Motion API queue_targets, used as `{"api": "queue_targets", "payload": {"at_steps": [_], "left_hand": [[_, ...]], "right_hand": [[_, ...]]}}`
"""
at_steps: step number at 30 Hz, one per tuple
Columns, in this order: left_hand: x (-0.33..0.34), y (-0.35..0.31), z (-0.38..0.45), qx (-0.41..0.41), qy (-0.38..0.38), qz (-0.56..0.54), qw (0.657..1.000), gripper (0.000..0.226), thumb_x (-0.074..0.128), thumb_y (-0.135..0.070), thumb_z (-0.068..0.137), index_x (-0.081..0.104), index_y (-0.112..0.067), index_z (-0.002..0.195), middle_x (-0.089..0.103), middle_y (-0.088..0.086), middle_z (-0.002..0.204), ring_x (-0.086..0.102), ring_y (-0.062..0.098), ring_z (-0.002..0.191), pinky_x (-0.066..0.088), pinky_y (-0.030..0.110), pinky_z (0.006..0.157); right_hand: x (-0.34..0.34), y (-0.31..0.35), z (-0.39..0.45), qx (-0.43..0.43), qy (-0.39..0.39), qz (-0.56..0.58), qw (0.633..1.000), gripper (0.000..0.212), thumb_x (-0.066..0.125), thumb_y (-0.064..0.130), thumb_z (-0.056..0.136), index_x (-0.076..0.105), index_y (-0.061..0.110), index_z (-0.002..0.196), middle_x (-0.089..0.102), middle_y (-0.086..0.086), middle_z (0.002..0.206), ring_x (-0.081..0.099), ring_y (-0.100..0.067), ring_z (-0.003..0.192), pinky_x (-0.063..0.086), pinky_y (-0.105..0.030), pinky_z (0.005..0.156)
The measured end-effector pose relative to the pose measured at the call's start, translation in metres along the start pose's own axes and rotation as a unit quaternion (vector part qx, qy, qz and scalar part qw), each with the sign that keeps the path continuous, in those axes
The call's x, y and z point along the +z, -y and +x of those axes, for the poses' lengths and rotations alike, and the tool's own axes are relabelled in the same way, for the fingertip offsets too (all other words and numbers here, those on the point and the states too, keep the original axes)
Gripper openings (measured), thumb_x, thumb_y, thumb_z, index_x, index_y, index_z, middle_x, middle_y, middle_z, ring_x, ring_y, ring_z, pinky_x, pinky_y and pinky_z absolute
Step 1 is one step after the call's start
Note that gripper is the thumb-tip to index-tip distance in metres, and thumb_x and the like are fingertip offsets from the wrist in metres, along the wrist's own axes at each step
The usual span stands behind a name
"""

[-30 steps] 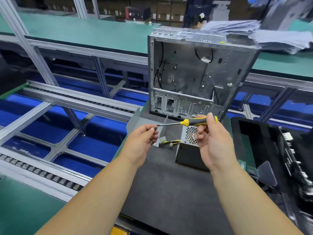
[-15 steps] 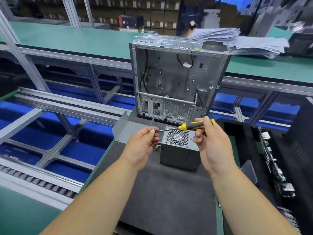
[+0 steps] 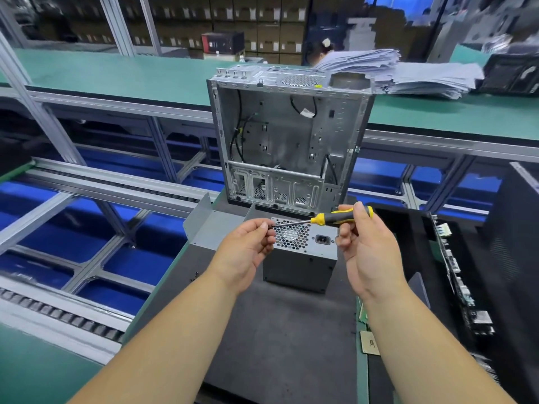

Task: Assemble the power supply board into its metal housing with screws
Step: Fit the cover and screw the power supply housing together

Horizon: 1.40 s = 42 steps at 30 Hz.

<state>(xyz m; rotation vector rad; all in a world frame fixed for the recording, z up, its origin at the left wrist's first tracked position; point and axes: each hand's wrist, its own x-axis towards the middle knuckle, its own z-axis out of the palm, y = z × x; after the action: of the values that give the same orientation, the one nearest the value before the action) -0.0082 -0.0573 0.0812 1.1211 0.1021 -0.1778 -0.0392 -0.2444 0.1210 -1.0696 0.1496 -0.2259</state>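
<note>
Hands: R point(image 3: 369, 252) grips screwdriver point(image 3: 335, 217), L point(image 3: 248, 249) pinches tip.

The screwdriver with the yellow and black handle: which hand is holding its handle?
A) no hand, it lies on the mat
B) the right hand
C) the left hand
B: the right hand grips the handle of the screwdriver, while the left hand only pinches at the metal tip, above the grey power supply box.
</note>
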Motion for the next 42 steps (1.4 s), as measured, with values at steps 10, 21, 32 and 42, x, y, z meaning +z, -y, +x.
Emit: {"api": "queue_targets", "payload": {"at_steps": [10, 21, 32, 42], "left_hand": [[0.029, 0.004, -0.009, 0.011, 0.002, 0.051, 0.999, 0.010, 0.057, -0.008, 0.095, 0.065, -0.011, 0.090, 0.066, -0.004, 0.072, 0.061, 0.004, 0.065, 0.050, 0.014, 0.063], [0.052, 0.022, -0.011, -0.029, 0.003, 0.068, 0.997, 0.011, 0.059, -0.004, 0.094, 0.064, -0.011, 0.089, 0.068, -0.003, 0.071, 0.064, 0.004, 0.066, 0.051, 0.015, 0.063], [0.036, 0.018, 0.029, 0.057, 0.096, 0.137, 0.984, 0.015, 0.064, -0.002, 0.091, 0.071, -0.016, 0.089, 0.073, 0.004, 0.084, 0.069, 0.013, 0.082, 0.053, 0.018, 0.071], [0.010, 0.003, 0.063, 0.122, 0.202, 0.427, 0.873, 0.023, 0.063, -0.011, 0.091, 0.070, -0.031, 0.099, 0.064, -0.009, 0.106, 0.062, 0.009, 0.093, 0.050, 0.022, 0.087]], "right_hand": [[-0.031, 0.019, 0.004, -0.050, 0.045, -0.090, 0.994, 0.016, 0.051, 0.025, 0.100, 0.062, 0.013, 0.098, 0.073, 0.004, 0.076, 0.049, -0.002, 0.061, 0.043, -0.013, 0.055], [-0.052, 0.036, 0.015, -0.077, 0.067, -0.162, 0.982, 0.024, 0.056, -0.002, 0.095, 0.059, 0.015, 0.111, 0.073, -0.004, 0.102, 0.072, -0.019, 0.095, 0.053, -0.031, 0.090], [-0.031, 0.036, 0.031, -0.105, 0.010, -0.170, 0.980, 0.009, 0.062, 0.010, 0.093, 0.055, 0.012, 0.098, 0.075, -0.010, 0.089, 0.074, -0.022, 0.085, 0.054, -0.019, 0.071], [0.001, 0.033, 0.029, -0.132, 0.036, -0.408, 0.903, 0.018, 0.068, 0.008, 0.088, 0.058, 0.022, 0.092, 0.070, 0.010, 0.083, 0.070, -0.005, 0.076, 0.049, -0.010, 0.068]]}}
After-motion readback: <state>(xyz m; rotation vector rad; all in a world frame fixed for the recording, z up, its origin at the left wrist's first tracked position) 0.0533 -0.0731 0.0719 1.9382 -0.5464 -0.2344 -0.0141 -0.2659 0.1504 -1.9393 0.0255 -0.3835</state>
